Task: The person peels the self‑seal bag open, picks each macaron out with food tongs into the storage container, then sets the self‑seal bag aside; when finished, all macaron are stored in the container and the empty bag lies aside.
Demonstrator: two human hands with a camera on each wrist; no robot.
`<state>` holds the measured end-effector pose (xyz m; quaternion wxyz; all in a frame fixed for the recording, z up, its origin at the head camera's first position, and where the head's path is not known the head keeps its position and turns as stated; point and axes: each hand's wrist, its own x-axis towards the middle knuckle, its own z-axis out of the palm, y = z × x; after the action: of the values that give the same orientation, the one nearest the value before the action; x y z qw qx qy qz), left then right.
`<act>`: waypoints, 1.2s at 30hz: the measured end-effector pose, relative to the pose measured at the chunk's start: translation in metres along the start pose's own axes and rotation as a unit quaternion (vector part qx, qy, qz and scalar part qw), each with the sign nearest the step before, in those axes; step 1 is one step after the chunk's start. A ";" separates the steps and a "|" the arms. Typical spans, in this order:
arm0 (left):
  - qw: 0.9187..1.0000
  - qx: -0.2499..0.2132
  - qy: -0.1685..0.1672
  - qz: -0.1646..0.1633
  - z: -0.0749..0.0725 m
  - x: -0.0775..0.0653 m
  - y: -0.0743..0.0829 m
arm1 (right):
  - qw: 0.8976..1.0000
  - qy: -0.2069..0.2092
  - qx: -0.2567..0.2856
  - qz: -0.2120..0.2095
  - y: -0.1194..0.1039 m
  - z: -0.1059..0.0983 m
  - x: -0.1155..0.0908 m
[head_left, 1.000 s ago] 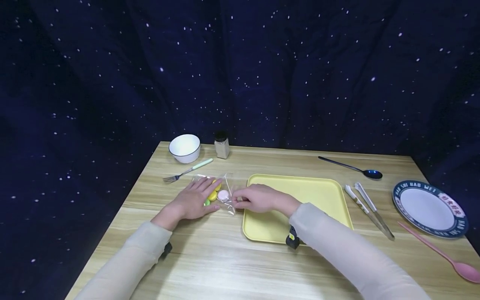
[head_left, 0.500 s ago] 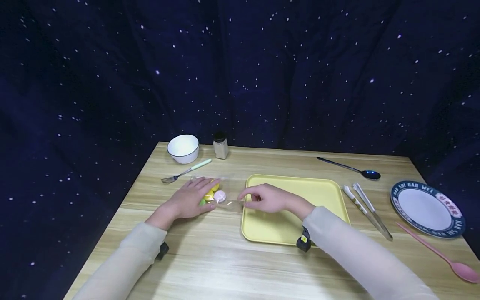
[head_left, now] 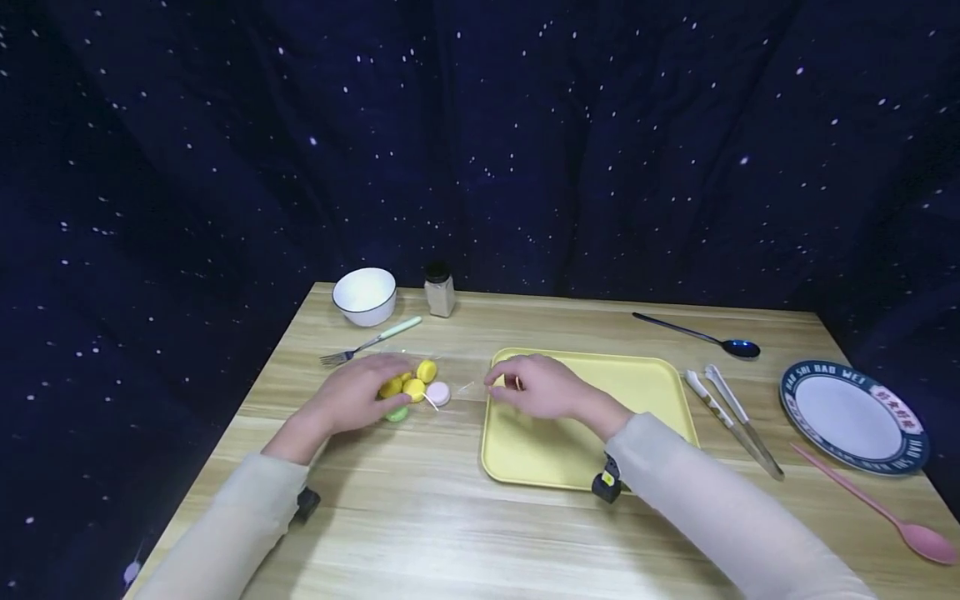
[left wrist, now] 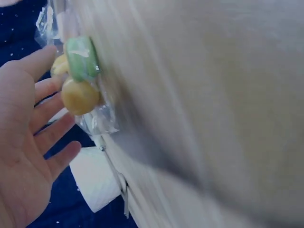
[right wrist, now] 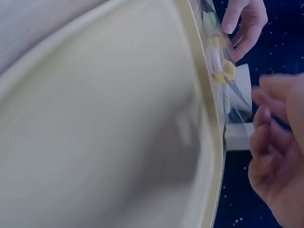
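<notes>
Several yellow macarons (head_left: 413,390), a pale pink macaron (head_left: 438,393) and a green macaron (left wrist: 81,58) lie in a clear plastic bag (left wrist: 102,121) on the table, left of the yellow tray (head_left: 495,467). Beside the bag's left part is my left hand (head_left: 358,392), palm toward it with fingers spread and loosely bent; in the left wrist view it grips nothing. Over the tray's left edge hovers my right hand (head_left: 543,387), fingers loosely curled. A gap shows between its thumb and index finger, just right of the bag's loose edge. In the right wrist view that hand (right wrist: 280,142) is blurred.
Behind the bag are a fork (head_left: 375,339), a white bowl (head_left: 365,297) and a black-lidded jar (head_left: 439,292). To the tray's right lie tongs (head_left: 731,417), a dark spoon (head_left: 738,348), a rimmed plate (head_left: 855,417) and a pink spoon (head_left: 926,540).
My left hand has lifted off the macarons and shifted left, uncovering more of them. My right hand pulled the bag's edge rightward, then its fingers parted from it.
</notes>
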<state>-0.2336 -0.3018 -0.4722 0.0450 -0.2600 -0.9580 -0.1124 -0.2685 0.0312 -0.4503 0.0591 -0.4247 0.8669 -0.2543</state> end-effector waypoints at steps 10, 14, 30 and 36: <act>0.997 0.020 0.080 -0.001 0.014 -0.004 0.002 | 0.989 0.028 -0.146 0.013 -0.005 0.027 0.015; 0.995 0.025 0.101 -0.003 0.016 -0.003 0.002 | 0.986 0.015 -0.162 0.023 -0.007 0.034 0.019; 0.998 0.018 0.060 -0.030 0.011 -0.004 0.002 | 0.986 -0.006 -0.166 0.026 -0.010 0.046 0.028; 0.997 0.017 0.071 -0.008 0.013 -0.002 0.003 | 0.982 -0.040 -0.182 0.029 -0.010 0.047 0.029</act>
<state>-0.2310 -0.2973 -0.4850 0.1167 -0.2426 -0.9562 -0.1146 -0.2651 -0.0148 -0.4831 0.0223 -0.4128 0.9076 -0.0733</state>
